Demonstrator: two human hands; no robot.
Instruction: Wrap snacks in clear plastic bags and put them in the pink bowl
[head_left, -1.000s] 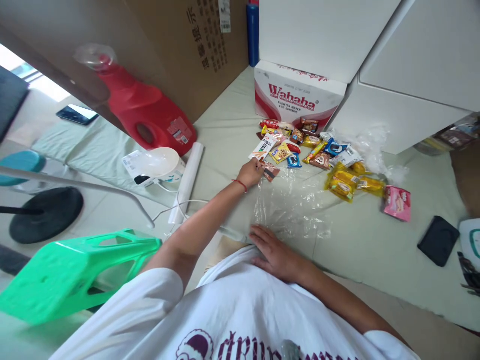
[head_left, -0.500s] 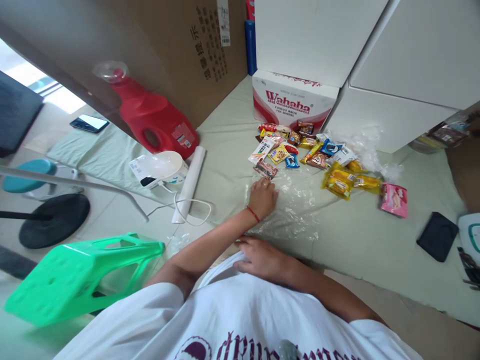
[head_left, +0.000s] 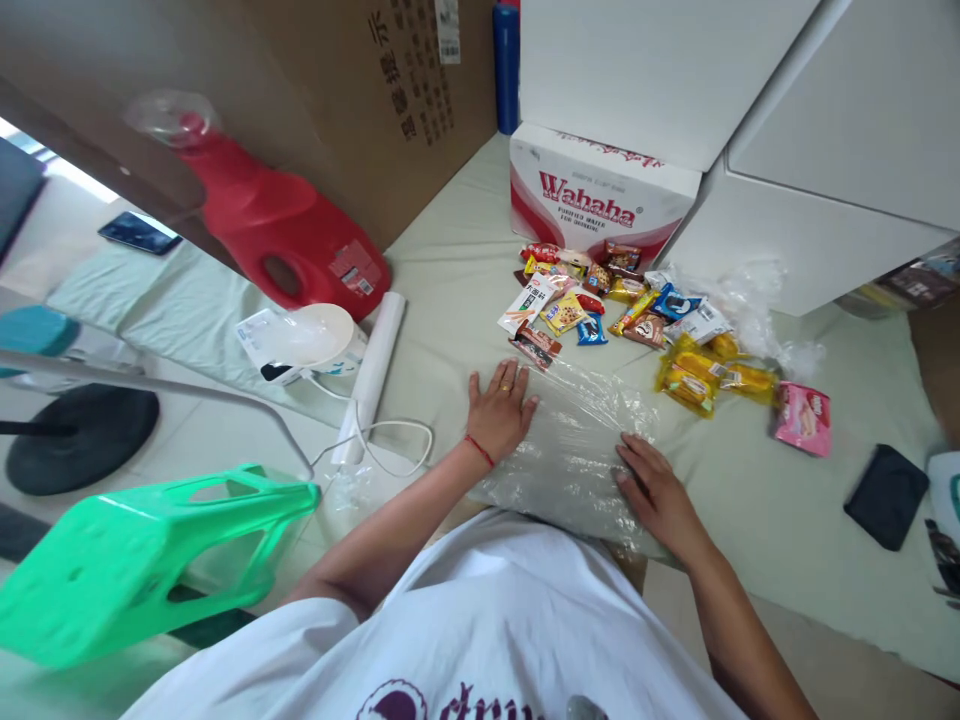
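A clear plastic bag (head_left: 559, 470) lies spread out on the pale green cloth in front of me. My left hand (head_left: 499, 412) rests flat at its left edge, fingers apart, with a ring and a red cord at the wrist. At the bag's right edge lies my right hand (head_left: 656, 490), its fingers stretched out on the plastic. Just beyond the bag sits a pile of wrapped snacks, among them a brown packet (head_left: 535, 346), a white packet (head_left: 529, 303), a yellow cookie packet (head_left: 562, 312) and a blue packet (head_left: 592, 329).
Yellow packets (head_left: 688, 378) and a pink pack (head_left: 802, 418) lie to the right, near crumpled clear plastic (head_left: 752, 300). Behind stands a Wahaha carton (head_left: 600, 195). At left are a red jug (head_left: 281, 235), a white roll (head_left: 375, 370), a cable and a green stool (head_left: 150, 540).
My right hand has moved from beside my left wrist to the bag's right edge. My left hand has shifted slightly left and flattened. The bag now lies flatter and wider.
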